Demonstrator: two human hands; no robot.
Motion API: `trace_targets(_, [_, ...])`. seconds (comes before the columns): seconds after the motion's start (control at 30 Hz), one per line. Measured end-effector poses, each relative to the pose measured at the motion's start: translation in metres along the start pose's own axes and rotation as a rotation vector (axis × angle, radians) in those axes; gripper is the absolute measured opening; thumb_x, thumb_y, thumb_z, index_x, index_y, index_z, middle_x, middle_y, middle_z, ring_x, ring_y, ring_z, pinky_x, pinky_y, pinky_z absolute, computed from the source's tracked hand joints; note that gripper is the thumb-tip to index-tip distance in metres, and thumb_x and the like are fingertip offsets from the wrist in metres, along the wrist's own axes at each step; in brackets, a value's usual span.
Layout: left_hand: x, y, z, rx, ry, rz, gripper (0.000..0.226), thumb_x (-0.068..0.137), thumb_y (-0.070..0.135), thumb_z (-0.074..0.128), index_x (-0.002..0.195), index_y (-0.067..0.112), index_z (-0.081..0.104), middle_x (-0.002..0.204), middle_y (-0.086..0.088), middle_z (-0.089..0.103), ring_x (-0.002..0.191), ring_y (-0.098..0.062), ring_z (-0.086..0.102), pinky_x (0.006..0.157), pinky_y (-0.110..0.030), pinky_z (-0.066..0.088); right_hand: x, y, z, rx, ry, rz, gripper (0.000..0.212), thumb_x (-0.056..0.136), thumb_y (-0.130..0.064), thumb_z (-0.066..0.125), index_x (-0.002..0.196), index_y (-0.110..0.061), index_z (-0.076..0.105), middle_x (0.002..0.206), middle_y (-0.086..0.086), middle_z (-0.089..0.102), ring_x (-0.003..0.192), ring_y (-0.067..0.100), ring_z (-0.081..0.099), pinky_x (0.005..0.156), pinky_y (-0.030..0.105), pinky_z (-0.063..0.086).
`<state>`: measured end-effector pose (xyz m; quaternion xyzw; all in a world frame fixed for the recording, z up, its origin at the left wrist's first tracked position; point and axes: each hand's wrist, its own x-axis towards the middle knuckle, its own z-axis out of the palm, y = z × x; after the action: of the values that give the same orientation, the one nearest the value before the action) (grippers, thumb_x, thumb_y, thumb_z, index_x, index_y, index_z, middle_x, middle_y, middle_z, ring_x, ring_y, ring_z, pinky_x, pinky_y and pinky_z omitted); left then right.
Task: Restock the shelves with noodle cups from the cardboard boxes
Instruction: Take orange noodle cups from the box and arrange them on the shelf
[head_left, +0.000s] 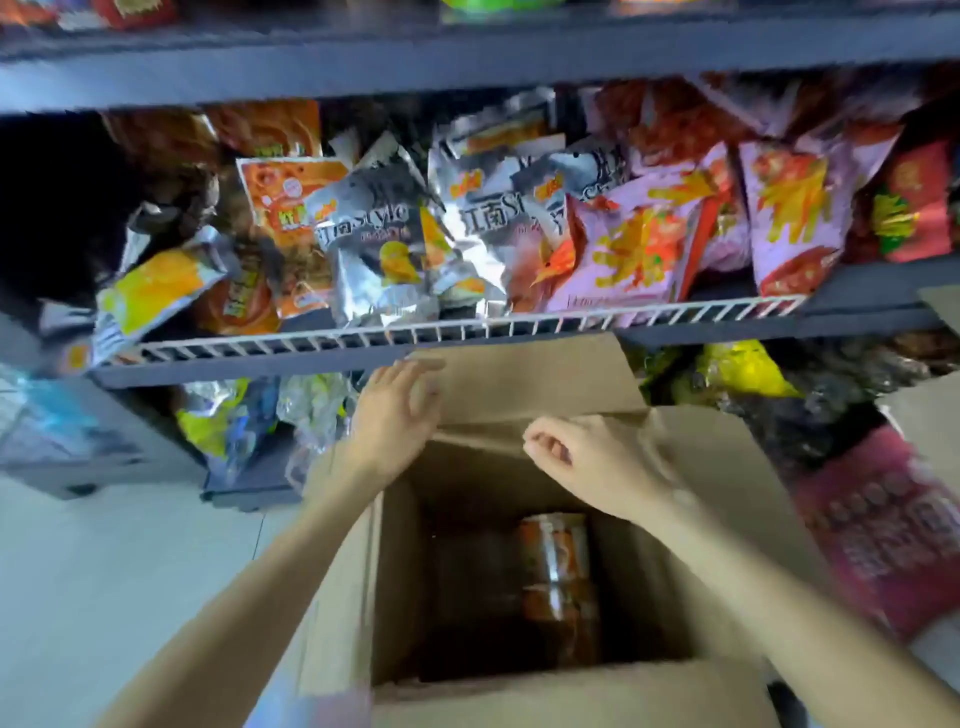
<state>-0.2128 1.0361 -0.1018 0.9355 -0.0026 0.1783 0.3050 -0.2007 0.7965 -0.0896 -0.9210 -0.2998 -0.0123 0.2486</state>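
Observation:
An open cardboard box (701, 519) stands on the floor right below me, its flaps spread. Deep inside, against the right wall, lie orange noodle cups (556, 566) stacked on their sides. My left hand (395, 410) rests flat with fingers apart against the left end of the raised far flap (530, 379). My right hand (587, 457) hovers over the box's far edge with fingers loosely curled and nothing in them. The image is blurred by motion.
A dark shelf unit stands behind the box. Its middle shelf (467, 327), edged by a white wire rail, holds several snack bags. More bags fill the lower shelf (249, 431). A red pack (883, 525) lies to the right. Pale floor (130, 571) spreads to the left.

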Motion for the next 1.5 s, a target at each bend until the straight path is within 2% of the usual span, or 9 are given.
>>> trace_targets(0.2, [-0.018, -0.028, 0.011, -0.038, -0.130, -0.057, 0.052, 0.083, 0.052, 0.059, 0.124, 0.020, 0.061, 0.130, 0.006, 0.057, 0.125, -0.016, 0.046, 0.110, -0.030, 0.030, -0.002, 0.024, 0.057, -0.295, -0.426, 0.050, 0.036, 0.096, -0.036, 0.047, 0.127, -0.018, 0.053, 0.120, 0.003, 0.059, 0.108, 0.026, 0.058, 0.081, 0.037, 0.048])
trace_targets(0.33, [-0.041, -0.024, 0.014, 0.043, -0.003, -0.014, 0.030, 0.082, 0.022, 0.070, 0.113, 0.018, 0.069, 0.111, 0.000, 0.069, 0.105, -0.022, 0.060, 0.090, -0.021, 0.039, -0.007, 0.038, 0.101, -0.380, -0.664, 0.259, 0.033, 0.096, -0.017, 0.049, 0.128, -0.016, 0.051, 0.120, 0.011, 0.059, 0.105, 0.032, 0.060, 0.077, 0.036, 0.050])
trace_targets(0.43, [-0.054, -0.014, 0.014, 0.099, 0.056, -0.045, 0.019, 0.087, 0.025, 0.062, 0.102, 0.021, 0.073, 0.099, 0.002, 0.073, 0.092, -0.023, 0.063, 0.076, -0.027, 0.043, -0.014, 0.043, 0.130, -0.392, -0.755, 0.387, 0.033, 0.097, -0.019, 0.047, 0.130, -0.016, 0.050, 0.125, 0.011, 0.058, 0.111, 0.033, 0.058, 0.079, 0.034, 0.046])
trace_targets(0.63, [-0.079, -0.008, 0.009, 0.121, 0.125, -0.085, 0.015, 0.090, 0.032, 0.059, 0.098, 0.029, 0.071, 0.095, 0.009, 0.072, 0.090, -0.016, 0.059, 0.081, -0.027, 0.021, -0.022, 0.071, 0.167, -0.300, -0.624, 0.651, 0.045, 0.096, -0.021, 0.046, 0.137, -0.005, 0.037, 0.139, 0.018, 0.042, 0.128, 0.037, 0.040, 0.099, 0.041, 0.039])
trace_targets(0.87, [-0.085, -0.011, 0.003, 0.085, 0.064, -0.066, 0.014, 0.091, 0.027, 0.056, 0.097, 0.020, 0.068, 0.095, 0.004, 0.068, 0.092, -0.024, 0.057, 0.085, -0.031, 0.025, -0.044, 0.086, 0.237, -0.054, -0.374, 1.068, 0.094, 0.079, -0.037, 0.073, 0.147, -0.005, 0.015, 0.146, 0.022, 0.030, 0.133, 0.039, 0.032, 0.107, 0.046, 0.030])
trace_targets(0.93, [-0.086, -0.010, 0.003, 0.082, 0.048, -0.055, 0.015, 0.091, 0.027, 0.056, 0.097, 0.019, 0.068, 0.095, 0.003, 0.068, 0.090, -0.025, 0.056, 0.086, -0.035, 0.029, -0.045, 0.092, 0.253, 0.044, -0.281, 1.147, 0.093, 0.085, -0.033, 0.068, 0.150, -0.007, 0.007, 0.147, 0.022, 0.028, 0.134, 0.039, 0.032, 0.107, 0.046, 0.029])
trace_targets(1.13, [-0.074, -0.012, 0.011, 0.045, 0.041, -0.102, 0.015, 0.091, 0.027, 0.056, 0.098, 0.021, 0.068, 0.096, 0.008, 0.068, 0.092, -0.021, 0.056, 0.085, -0.034, 0.031, -0.044, 0.098, 0.262, 0.080, -0.295, 1.192, 0.126, 0.066, -0.037, 0.085, 0.150, -0.011, -0.005, 0.143, 0.022, 0.028, 0.129, 0.038, 0.038, 0.104, 0.048, 0.033])
trace_targets(1.33, [-0.072, -0.010, 0.013, 0.027, 0.059, -0.117, 0.013, 0.090, 0.026, 0.057, 0.097, 0.020, 0.067, 0.095, 0.005, 0.067, 0.093, -0.024, 0.055, 0.084, -0.036, 0.034, -0.031, 0.095, 0.223, 0.178, -0.365, 1.153, 0.130, 0.066, -0.043, 0.083, 0.150, -0.007, -0.009, 0.153, 0.022, 0.017, 0.138, 0.037, 0.029, 0.109, 0.043, 0.031])
trace_targets(1.5, [-0.070, -0.011, 0.014, 0.033, 0.044, -0.119, 0.015, 0.089, 0.026, 0.056, 0.098, 0.020, 0.067, 0.095, 0.002, 0.067, 0.094, -0.028, 0.056, 0.084, -0.039, 0.035, -0.009, 0.066, 0.146, 0.073, -0.409, 1.073, 0.135, 0.060, -0.052, 0.084, 0.149, -0.002, -0.004, 0.150, 0.018, 0.030, 0.136, 0.032, 0.035, 0.105, 0.038, 0.036])
